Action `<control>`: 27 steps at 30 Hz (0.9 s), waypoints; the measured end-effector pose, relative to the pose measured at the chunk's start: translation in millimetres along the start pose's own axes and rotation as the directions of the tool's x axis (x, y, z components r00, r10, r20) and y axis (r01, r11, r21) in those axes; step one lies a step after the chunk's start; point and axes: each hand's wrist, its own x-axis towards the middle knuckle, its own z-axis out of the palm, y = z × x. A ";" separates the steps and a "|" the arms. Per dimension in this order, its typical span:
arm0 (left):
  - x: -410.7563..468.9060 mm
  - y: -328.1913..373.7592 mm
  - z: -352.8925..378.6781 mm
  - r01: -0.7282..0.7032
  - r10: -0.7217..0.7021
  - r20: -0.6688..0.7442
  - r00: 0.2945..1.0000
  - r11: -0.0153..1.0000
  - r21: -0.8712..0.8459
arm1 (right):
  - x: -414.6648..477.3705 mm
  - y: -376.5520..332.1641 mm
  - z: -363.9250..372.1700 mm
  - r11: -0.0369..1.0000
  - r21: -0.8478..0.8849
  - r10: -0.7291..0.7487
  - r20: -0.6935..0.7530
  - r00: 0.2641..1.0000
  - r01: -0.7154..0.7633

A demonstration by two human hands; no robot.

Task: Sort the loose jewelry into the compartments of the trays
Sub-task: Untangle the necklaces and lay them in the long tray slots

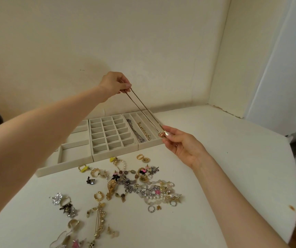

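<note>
A thin gold chain necklace (144,111) is stretched taut in the air above the trays. My left hand (114,85) pinches its upper end, raised high. My right hand (181,143) pinches the lower end with the pendant, just over the front right corner of the long-slot tray (158,141). That tray holds a silver chain (135,130) and a gold bead bracelet (145,132) in separate slots. Beside it is a grid tray (115,153) with small square compartments. Further left stands a tray (54,170) with large compartments. Loose jewelry (134,181) lies scattered on the table nearer to me.
The white table (224,167) ends in a curved edge on the right. A wall runs close behind the trays. Rings, earrings and brooches (66,204) lie at the front left, near the table's edge.
</note>
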 end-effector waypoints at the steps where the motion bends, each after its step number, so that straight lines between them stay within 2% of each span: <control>1: -0.5 -0.2 -0.4 0.006 -0.006 0.004 1.000 1.000 0.005 | -0.1 -0.3 -0.6 1.000 0.004 -0.003 -0.001 1.000 0.003; 6: -3.7 2.4 -3.6 0.126 -0.125 0.064 0.990 0.992 -0.016 | -2.2 -1.4 -0.2 1.000 0.009 -0.003 -0.014 1.000 0.003; 10: -3.9 3.9 -8.2 0.318 -0.254 0.240 0.937 0.903 -0.289 | -0.3 -0.9 1.2 0.997 0.083 0.002 -0.028 1.000 0.000; 12: -2.8 3.7 -9.7 0.365 -0.239 0.323 0.916 0.830 -0.422 | 0.6 0.3 1.9 0.997 0.072 0.007 -0.016 1.000 -0.006; 16: -2.4 6.8 -10.0 0.379 -0.190 0.363 0.912 0.728 -0.571 | 0.2 2.8 1.1 0.997 -0.073 -0.039 0.001 0.999 0.039; 19: -4.0 8.1 -11.8 0.348 -0.159 0.391 0.907 0.805 -0.481 | 0.2 4.8 0.0 0.977 -0.191 -0.106 -0.062 0.992 0.092; 22: -4.8 6.6 -13.7 0.256 -0.175 0.354 0.919 0.947 -0.196 | 0.1 6.0 0.2 0.974 -0.191 -0.147 -0.110 0.983 0.124; 24: -5.4 5.8 -13.4 0.210 -0.185 0.288 0.939 0.976 -0.058 | -0.1 5.3 0.1 0.978 -0.166 -0.144 -0.119 0.982 0.123; 27: -5.3 1.9 -13.0 0.165 -0.169 0.237 0.957 0.986 0.036 | 0.9 3.9 0.1 0.983 -0.120 -0.156 -0.164 0.974 0.138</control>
